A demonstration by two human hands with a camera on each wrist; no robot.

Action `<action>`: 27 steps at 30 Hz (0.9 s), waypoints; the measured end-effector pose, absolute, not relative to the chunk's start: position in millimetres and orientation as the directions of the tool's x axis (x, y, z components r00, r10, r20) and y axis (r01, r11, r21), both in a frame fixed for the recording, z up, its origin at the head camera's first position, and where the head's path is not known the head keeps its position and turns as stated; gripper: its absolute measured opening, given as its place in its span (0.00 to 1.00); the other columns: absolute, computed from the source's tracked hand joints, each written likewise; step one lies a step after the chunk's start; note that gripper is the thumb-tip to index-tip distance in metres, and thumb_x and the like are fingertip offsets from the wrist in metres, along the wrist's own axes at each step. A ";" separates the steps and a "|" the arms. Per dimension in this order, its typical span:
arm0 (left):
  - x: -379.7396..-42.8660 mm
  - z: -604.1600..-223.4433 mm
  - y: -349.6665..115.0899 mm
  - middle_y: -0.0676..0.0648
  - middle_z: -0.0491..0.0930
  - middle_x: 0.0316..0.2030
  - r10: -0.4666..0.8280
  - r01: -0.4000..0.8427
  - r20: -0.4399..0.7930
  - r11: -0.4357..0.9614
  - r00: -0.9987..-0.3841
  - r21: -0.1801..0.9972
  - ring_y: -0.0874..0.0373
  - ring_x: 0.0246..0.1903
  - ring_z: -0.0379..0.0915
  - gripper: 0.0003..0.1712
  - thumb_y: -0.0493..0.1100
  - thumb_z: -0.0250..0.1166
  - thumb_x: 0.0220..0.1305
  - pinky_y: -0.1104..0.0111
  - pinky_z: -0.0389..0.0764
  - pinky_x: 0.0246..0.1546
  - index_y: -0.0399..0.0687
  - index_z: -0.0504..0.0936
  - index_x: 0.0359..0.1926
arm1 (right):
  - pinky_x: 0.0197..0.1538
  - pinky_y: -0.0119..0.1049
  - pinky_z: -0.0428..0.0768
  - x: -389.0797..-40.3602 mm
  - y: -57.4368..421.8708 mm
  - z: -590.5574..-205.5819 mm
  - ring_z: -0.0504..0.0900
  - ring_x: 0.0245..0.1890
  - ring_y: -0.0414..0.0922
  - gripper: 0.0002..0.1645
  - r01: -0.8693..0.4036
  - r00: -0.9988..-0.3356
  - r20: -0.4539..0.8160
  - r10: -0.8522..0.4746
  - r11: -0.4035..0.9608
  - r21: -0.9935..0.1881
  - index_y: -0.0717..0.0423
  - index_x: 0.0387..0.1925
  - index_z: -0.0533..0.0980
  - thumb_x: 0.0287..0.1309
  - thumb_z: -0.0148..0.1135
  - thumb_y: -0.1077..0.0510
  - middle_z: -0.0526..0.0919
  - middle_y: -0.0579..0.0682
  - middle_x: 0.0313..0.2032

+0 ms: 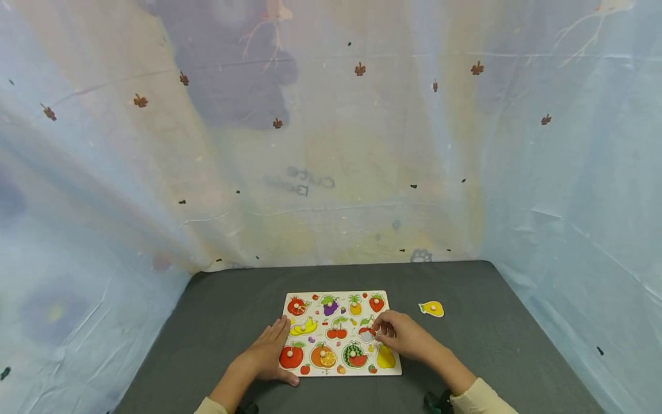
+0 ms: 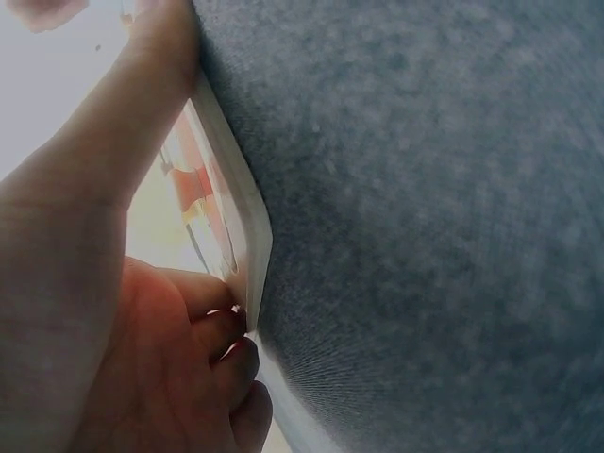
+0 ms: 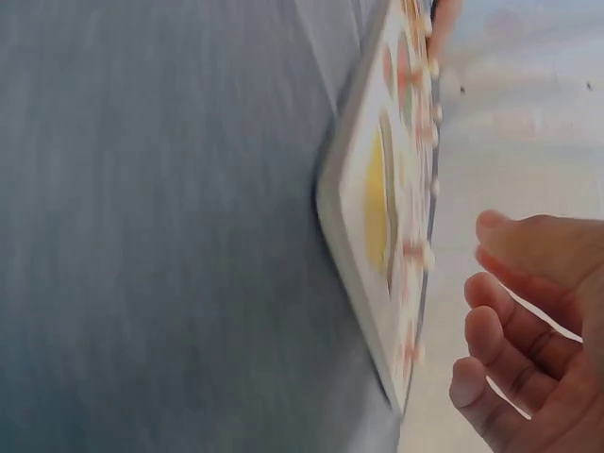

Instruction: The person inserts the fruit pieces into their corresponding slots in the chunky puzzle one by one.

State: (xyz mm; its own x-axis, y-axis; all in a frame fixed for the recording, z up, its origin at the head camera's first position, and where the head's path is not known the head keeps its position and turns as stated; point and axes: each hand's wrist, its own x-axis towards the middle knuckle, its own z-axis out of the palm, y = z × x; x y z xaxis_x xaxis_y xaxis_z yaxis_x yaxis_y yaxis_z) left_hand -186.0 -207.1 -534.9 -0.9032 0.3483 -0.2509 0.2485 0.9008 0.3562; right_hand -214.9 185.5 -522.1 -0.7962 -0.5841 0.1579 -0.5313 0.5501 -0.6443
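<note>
A white fruit puzzle board (image 1: 312, 314) lies on the dark cloth, with knobbed fruit pieces in it. My left hand (image 1: 266, 351) rests along its left edge, fingers straight and thumb by the near corner; the left wrist view shows fingertips against the board's side. Above the board's right side, my right hand (image 1: 405, 335) hovers with loosely bent fingers beside a red and pale fruit picture (image 1: 367, 332). The right wrist view shows nothing between its thumb and fingers. Near the right corner is a knobless yellow pear-shaped recess (image 1: 385, 356). A loose yellow pear piece (image 1: 432, 309) lies right of the board.
Grey cloth (image 1: 227, 310) covers the table around the board. A pale patterned curtain (image 1: 331, 149) hangs behind the table and along both sides. Dark straps or devices (image 1: 438, 401) show near the right wrist at the front.
</note>
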 end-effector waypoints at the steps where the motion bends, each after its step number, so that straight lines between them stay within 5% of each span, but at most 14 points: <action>1: -186.1 -535.3 -207.3 0.34 0.48 0.85 0.349 0.248 -0.251 0.900 -0.903 0.357 0.38 0.84 0.44 0.83 0.71 0.86 0.40 0.45 0.51 0.83 0.32 0.52 0.84 | 0.33 0.30 0.77 -217.5 190.4 -522.7 0.73 0.30 0.34 0.06 -0.531 -0.804 0.166 -0.570 0.564 -0.633 0.56 0.45 0.83 0.70 0.72 0.60 0.77 0.38 0.34; 14: -186.4 -537.2 -208.0 0.34 0.47 0.85 0.351 0.245 -0.252 0.896 -0.902 0.370 0.38 0.84 0.43 0.83 0.71 0.86 0.41 0.43 0.50 0.83 0.33 0.51 0.84 | 0.36 0.33 0.78 -246.5 254.9 -519.5 0.74 0.33 0.37 0.08 -0.485 -0.874 0.303 -0.379 0.685 -0.544 0.58 0.46 0.83 0.66 0.74 0.64 0.77 0.40 0.36; 27: -186.9 -536.7 -206.7 0.34 0.49 0.84 0.348 0.248 -0.260 0.903 -0.901 0.350 0.38 0.84 0.44 0.83 0.72 0.86 0.40 0.44 0.51 0.83 0.32 0.52 0.84 | 0.36 0.38 0.76 -263.5 295.7 -529.1 0.74 0.35 0.42 0.09 -0.387 -0.921 0.248 -0.299 0.760 -0.521 0.62 0.48 0.84 0.67 0.71 0.68 0.81 0.50 0.40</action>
